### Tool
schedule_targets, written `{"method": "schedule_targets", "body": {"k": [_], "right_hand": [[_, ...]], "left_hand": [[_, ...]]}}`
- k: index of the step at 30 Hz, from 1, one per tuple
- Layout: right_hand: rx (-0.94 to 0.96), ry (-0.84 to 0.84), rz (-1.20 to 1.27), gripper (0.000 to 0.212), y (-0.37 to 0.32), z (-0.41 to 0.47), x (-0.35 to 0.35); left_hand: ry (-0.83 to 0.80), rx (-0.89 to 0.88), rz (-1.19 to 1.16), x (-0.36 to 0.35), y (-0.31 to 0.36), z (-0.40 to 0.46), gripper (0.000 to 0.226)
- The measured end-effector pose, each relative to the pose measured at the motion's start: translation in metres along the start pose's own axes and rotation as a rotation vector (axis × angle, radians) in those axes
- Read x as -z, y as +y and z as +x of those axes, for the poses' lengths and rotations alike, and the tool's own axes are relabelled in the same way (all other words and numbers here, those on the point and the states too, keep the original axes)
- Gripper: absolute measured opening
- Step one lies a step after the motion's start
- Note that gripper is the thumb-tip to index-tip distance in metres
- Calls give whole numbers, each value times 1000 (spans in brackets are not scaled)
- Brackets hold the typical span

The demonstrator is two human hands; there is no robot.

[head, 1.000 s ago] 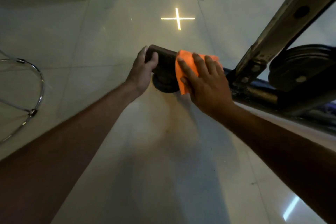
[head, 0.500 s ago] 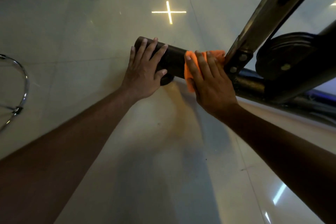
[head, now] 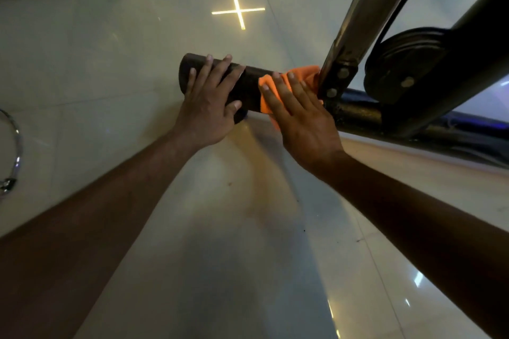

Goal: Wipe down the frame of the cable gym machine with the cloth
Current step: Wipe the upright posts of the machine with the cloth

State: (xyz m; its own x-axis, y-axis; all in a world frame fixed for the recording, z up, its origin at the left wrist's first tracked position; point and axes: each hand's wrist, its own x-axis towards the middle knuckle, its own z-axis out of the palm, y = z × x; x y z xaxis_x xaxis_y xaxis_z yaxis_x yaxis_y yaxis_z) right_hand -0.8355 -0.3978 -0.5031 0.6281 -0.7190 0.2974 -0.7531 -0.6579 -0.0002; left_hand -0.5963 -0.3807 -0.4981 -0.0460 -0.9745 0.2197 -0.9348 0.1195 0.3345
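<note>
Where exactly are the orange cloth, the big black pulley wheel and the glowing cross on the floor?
orange cloth (head: 304, 76): head view, on the bunched part beside the upright bracket.
pulley wheel (head: 403, 63): head view, on its ridged face.
glowing cross (head: 238, 10): head view, where its two bars meet.

Single head-worn view, wide-angle. It looked forward and steeply down at the floor (head: 137, 96). Both forearms reached in from the bottom edge, close.
</note>
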Motion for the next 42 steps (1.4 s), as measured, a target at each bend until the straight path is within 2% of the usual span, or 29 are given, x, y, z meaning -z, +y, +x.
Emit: {"method": "schedule_targets", "body": {"k": [5, 9, 13, 17, 21, 24, 28, 31, 33, 35, 38, 40, 42], "right_hand": [[-29, -15, 269, 62, 1, -17, 23], [-82, -8, 489, 59, 3, -41, 42], [-136, 17, 547, 52, 15, -79, 61], [-281, 71, 581, 48, 38, -126, 71], [-398, 193, 606, 42, 62, -176, 81], [-459, 215, 575, 39, 82, -208, 86], [-546, 207, 502, 50, 115, -230, 91], [-598, 252, 395, 59, 145, -225, 97], [-598, 300, 335, 56, 161, -208, 95], [-578, 244, 254, 56, 173, -192, 85], [-477, 112, 63, 67, 180, -186, 54], [-423, 79, -27, 70, 194, -195, 45], [-461, 81, -28, 68, 209, -200, 47]], "left_hand": [[8, 32, -125, -4, 22, -15, 70], [10, -2, -213, -4, 47, -38, 60], [-32, -79, -207, -9, 80, -59, 60], [-52, -145, -223, -18, 120, -64, 58], [-46, -262, -217, -28, 162, -58, 55], [-55, -359, -200, -37, 195, -49, 55], [-32, -513, -133, -48, 238, -32, 52], [15, -628, -13, -56, 270, -18, 49], [83, -668, 122, -59, 286, -6, 50], [123, -669, 304, -66, 300, 7, 59], [189, -662, 577, -83, 302, 20, 76], [235, -675, 595, -92, 293, 26, 83], [278, -675, 534, -94, 287, 30, 84]]}}
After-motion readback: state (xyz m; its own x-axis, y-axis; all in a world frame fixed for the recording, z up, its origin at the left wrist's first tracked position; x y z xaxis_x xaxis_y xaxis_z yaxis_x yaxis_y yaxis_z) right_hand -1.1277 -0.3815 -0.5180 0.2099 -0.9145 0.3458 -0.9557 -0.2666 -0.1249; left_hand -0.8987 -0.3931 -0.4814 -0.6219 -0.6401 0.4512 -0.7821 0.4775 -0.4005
